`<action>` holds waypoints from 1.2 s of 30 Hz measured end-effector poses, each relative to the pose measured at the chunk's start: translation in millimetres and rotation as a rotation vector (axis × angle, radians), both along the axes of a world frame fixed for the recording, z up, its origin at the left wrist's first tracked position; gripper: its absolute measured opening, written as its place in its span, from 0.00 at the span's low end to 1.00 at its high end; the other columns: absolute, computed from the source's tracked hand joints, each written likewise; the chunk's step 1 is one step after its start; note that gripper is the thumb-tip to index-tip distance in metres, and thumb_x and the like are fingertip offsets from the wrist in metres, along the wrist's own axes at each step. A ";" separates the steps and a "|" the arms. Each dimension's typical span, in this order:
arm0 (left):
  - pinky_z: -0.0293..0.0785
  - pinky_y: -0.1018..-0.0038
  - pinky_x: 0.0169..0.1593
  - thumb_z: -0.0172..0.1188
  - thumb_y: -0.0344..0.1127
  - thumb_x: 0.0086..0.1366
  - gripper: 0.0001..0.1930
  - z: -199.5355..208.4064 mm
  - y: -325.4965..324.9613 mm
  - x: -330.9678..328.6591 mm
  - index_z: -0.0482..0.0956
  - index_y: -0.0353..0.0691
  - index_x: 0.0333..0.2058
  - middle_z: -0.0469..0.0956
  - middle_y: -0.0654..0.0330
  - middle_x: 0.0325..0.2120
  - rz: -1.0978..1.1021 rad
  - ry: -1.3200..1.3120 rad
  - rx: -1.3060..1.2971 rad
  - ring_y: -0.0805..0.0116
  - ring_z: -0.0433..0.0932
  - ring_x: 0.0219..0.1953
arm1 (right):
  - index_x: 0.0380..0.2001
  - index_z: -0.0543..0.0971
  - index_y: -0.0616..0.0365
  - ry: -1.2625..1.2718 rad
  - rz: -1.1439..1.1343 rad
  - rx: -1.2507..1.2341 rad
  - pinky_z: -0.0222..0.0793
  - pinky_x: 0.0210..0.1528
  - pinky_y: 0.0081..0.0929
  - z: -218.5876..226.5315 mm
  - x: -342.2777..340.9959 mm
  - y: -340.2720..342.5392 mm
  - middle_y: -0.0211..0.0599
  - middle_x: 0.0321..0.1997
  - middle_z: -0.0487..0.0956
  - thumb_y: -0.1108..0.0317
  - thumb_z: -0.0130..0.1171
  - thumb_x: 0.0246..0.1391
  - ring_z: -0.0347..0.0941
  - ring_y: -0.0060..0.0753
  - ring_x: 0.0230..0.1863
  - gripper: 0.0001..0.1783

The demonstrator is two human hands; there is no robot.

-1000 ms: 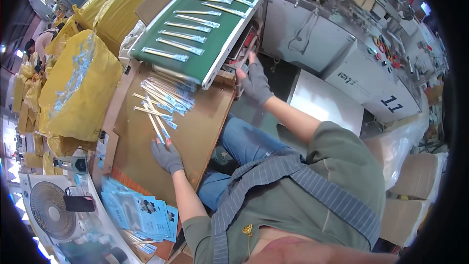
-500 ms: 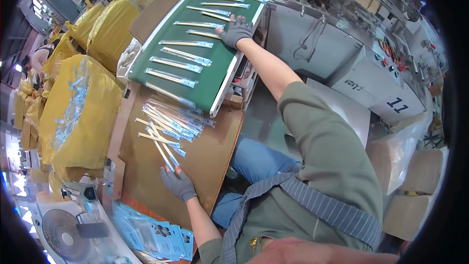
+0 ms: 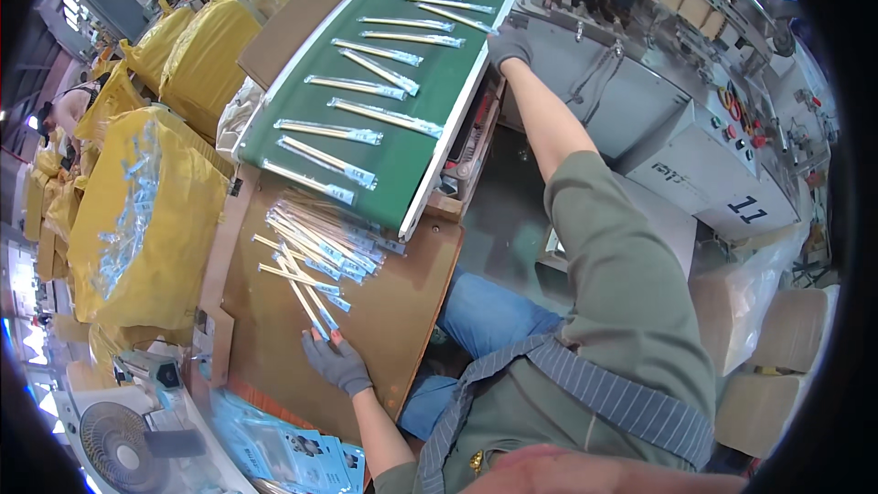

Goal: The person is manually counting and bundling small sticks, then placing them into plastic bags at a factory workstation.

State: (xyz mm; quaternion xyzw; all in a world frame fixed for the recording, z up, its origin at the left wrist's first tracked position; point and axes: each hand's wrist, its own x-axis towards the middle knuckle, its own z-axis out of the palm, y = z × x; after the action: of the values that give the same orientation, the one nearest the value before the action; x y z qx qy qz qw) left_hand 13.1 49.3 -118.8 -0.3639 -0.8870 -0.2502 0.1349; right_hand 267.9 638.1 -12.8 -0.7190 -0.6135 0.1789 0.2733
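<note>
A green conveyor belt point(image 3: 297, 142) carries several slim wooden stick pairs, likely chopsticks, in clear-and-blue wrappers; one wrapped stick pair point(image 3: 384, 116) lies near its right side. Below the belt's lower end, a loose pile of wrapped sticks point(image 3: 320, 242) spreads over a brown board point(image 3: 265, 348). My left hand point(image 3: 338, 361), in a grey fingertip-less glove, rests on the board with fingers apart, by the ends of two crossing packets. My right hand point(image 3: 509, 46) reaches to the belt's upper right edge, close to a packet's end; its fingers are blurred and partly hidden.
Yellow sacks point(image 3: 151, 220) stand at the left, one holding blue-and-clear wrappers. A fan point(image 3: 123, 444) and blue printed bags point(image 3: 302, 448) sit at the lower left. At the right is a grey machine cabinet point(image 3: 700, 160) with buttons; a metal rail point(image 3: 448, 160) borders the belt.
My right hand has moved up and right, from over the belt to its edge. Packets on the belt have shifted toward me. My left hand has barely moved.
</note>
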 end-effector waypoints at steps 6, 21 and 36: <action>0.59 0.58 0.59 0.51 0.43 0.63 0.23 3.1 3.5 4.6 0.70 0.35 0.52 0.66 0.43 0.55 0.005 0.016 0.005 0.46 0.64 0.57 | 0.44 0.78 0.46 -0.078 0.356 0.307 0.69 0.49 0.37 18.1 -30.3 2.2 0.45 0.46 0.78 0.56 0.54 0.49 0.74 0.47 0.45 0.19; 0.61 0.58 0.58 0.51 0.40 0.62 0.21 -2.1 0.8 -0.9 0.72 0.33 0.50 0.67 0.43 0.54 0.006 0.029 0.008 0.45 0.65 0.56 | 0.66 0.44 0.62 -0.091 0.155 0.320 0.21 0.68 0.50 -15.7 -76.2 -99.2 0.64 0.69 0.41 0.34 0.36 0.55 0.31 0.58 0.71 0.49; 0.63 0.60 0.57 0.51 0.40 0.62 0.20 -4.6 1.2 -2.3 0.74 0.32 0.48 0.70 0.43 0.51 0.006 0.058 0.040 0.47 0.68 0.53 | 0.66 0.50 0.61 -0.081 0.433 0.478 0.32 0.69 0.47 -13.2 -66.5 -100.6 0.55 0.68 0.52 0.33 0.37 0.55 0.41 0.50 0.71 0.48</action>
State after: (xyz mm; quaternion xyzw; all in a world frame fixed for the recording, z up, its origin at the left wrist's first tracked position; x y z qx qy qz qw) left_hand 10.7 50.5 -123.4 -0.3657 -0.8786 -0.2568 0.1686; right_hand 201.4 537.5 -25.9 -0.4940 -0.7871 0.0548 0.3653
